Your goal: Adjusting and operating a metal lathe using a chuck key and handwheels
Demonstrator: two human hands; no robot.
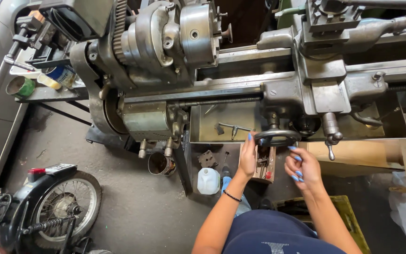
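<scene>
Handwheel (277, 137), a rigid, heavy metal ring below the lathe carriage (316, 89); best taken at its rim. Left hand (247, 160) grips the rim's left side; right hand (301, 168) hovers half-curled, empty, right of it.

Grey concrete floor (137, 207), w/ white plastic jug (208, 180), rusty tin can (161, 164), motorbike wheel (66, 202), green crate (348, 211)

1. My left hand (247, 160) lies left of the handwheel (277, 137); my right hand (301, 167) lies below-right.
2. The chuck (197, 34) sits far left, above.
3. The jug (208, 181) stands on the floor (132, 207), left of my arm.
</scene>
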